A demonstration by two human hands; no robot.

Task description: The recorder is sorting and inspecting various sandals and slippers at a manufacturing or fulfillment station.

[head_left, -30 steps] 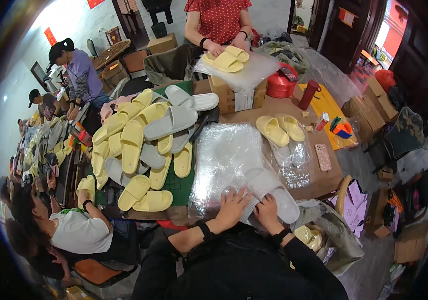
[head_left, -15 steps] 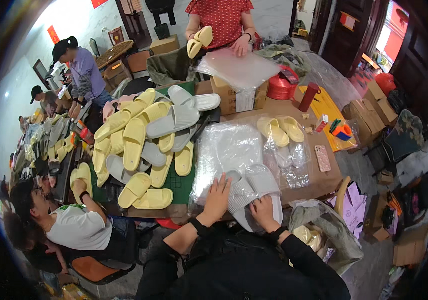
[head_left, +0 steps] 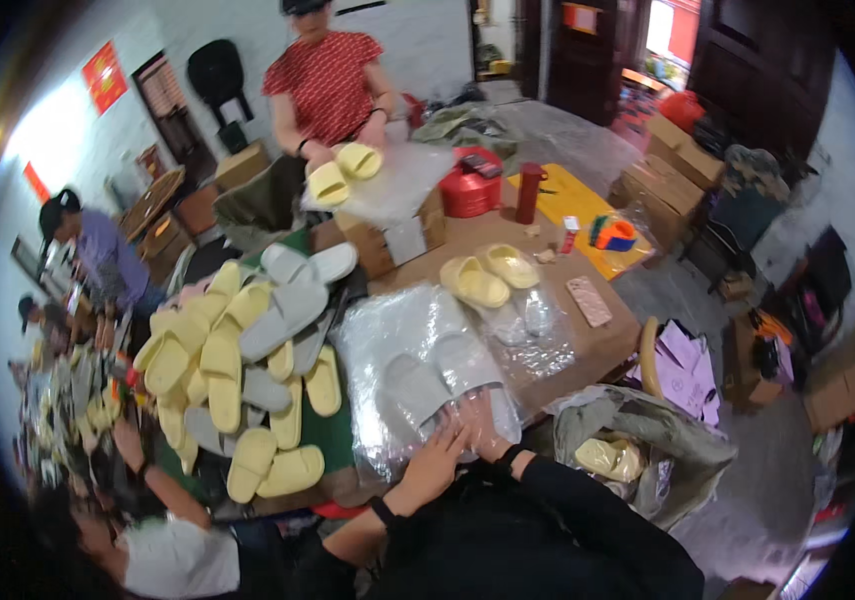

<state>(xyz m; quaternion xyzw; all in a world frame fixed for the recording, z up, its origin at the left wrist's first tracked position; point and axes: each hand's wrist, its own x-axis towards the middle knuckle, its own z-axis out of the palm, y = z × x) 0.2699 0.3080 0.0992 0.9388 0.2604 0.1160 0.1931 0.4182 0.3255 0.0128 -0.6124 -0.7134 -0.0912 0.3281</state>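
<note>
A pair of grey slippers (head_left: 411,391) lies inside a clear plastic bag (head_left: 368,325) at the table's near edge. My right hand (head_left: 485,422) is under the bag's film, closed on the heel ends of the slippers. Its fingers are partly veiled by glare. My left hand (head_left: 435,462) lies beside it on the bag's near edge, fingers stretched toward the right hand and slightly blurred. Left of the bag, a heap of yellow slippers (head_left: 221,362) and grey slippers (head_left: 285,325) covers a green mat (head_left: 339,432).
Bagged slippers with yellow tops (head_left: 476,284) lie right of my bag, beside a pink phone (head_left: 589,302). A sack (head_left: 668,430) with bagged slippers stands at my right. Across the table, a person in red (head_left: 328,90) holds yellow slippers (head_left: 329,184) over a carton (head_left: 371,245).
My right hand has pushed the grey slippers farther into the bag and gone under its film. My left hand has moved down to the bag's edge beside it. The view has turned.
</note>
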